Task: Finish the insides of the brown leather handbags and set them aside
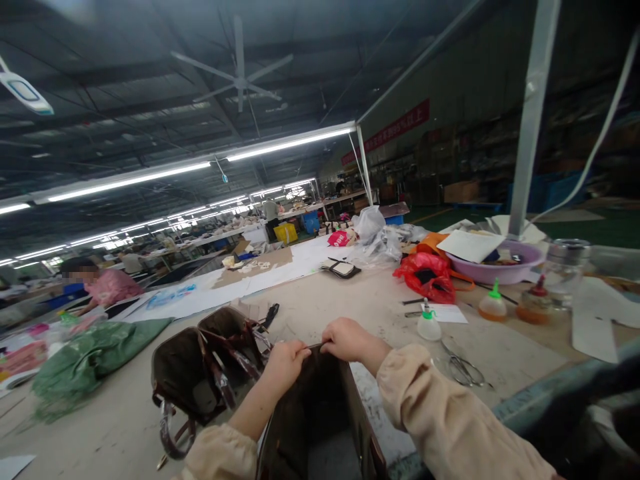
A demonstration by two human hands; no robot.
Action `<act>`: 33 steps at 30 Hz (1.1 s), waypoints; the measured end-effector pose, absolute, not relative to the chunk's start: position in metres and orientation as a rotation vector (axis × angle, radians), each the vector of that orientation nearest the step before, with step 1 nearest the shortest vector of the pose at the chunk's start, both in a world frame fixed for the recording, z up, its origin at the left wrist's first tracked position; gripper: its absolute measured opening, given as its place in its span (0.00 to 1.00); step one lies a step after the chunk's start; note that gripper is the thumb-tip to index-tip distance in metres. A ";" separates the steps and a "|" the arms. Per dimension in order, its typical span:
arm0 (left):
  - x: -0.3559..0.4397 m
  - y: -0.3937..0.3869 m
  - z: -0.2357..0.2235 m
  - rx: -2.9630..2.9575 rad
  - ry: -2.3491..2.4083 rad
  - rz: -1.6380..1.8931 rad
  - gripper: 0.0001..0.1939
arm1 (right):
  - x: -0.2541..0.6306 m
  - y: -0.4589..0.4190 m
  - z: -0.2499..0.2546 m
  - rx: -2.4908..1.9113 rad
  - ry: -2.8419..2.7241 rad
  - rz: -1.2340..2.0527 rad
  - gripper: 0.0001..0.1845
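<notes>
A dark brown handbag (320, 400) stands open-topped at the table's near edge, its hollow inside facing me. My left hand (286, 363) pinches the far rim of this bag from the left. Close beside it, my right hand (345, 337) pinches the same rim, fingers pressed together. Left of my hands, two more brown bags (183, 373) sit on the table, with handles that look wrapped in clear plastic.
Scissors (465, 370), a white glue bottle (429, 325) and two bottles of amber liquid (493, 305) lie to the right. Behind them are a red plastic bag (429, 272) and a purple basin (500, 267). Green sheeting (95, 363) covers the left; a person in pink (113, 287) works beyond.
</notes>
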State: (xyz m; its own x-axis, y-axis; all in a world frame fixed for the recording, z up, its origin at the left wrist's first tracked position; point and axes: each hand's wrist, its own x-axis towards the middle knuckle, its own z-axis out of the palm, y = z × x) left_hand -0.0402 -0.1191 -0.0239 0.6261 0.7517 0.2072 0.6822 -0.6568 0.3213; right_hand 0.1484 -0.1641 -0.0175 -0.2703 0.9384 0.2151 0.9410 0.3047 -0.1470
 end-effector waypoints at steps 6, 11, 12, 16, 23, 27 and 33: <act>-0.047 -0.124 -0.021 2.588 1.064 0.468 0.11 | 0.151 -0.168 -0.015 -1.730 -2.302 0.009 0.14; -0.045 -0.123 -0.025 2.680 1.194 0.465 0.12 | 0.147 -0.169 -0.016 -1.763 -2.282 0.025 0.15; -0.045 -0.122 -0.025 2.699 1.213 0.447 0.12 | 0.146 -0.169 -0.016 -1.760 -2.277 0.021 0.15; -0.041 -0.122 -0.024 2.731 1.294 0.365 0.14 | 0.150 -0.169 -0.017 -1.705 -2.262 0.090 0.15; -0.037 -0.125 -0.018 2.697 1.440 0.255 0.16 | 0.161 -0.170 -0.018 -1.603 -2.227 0.379 0.21; -0.037 -0.124 -0.020 2.747 1.448 0.246 0.17 | 0.155 -0.167 -0.019 -1.681 -2.220 0.217 0.14; -0.035 -0.128 -0.021 2.741 1.457 0.292 0.18 | 0.143 -0.167 -0.012 -1.737 -2.277 0.017 0.12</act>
State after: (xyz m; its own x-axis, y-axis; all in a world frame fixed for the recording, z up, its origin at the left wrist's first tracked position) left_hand -0.0350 -0.1282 -0.0211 0.5457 0.8238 0.1539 0.8194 -0.5629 0.1078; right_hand 0.1431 -0.1668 -0.0118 -0.2404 0.9475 0.2108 0.9443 0.2786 -0.1753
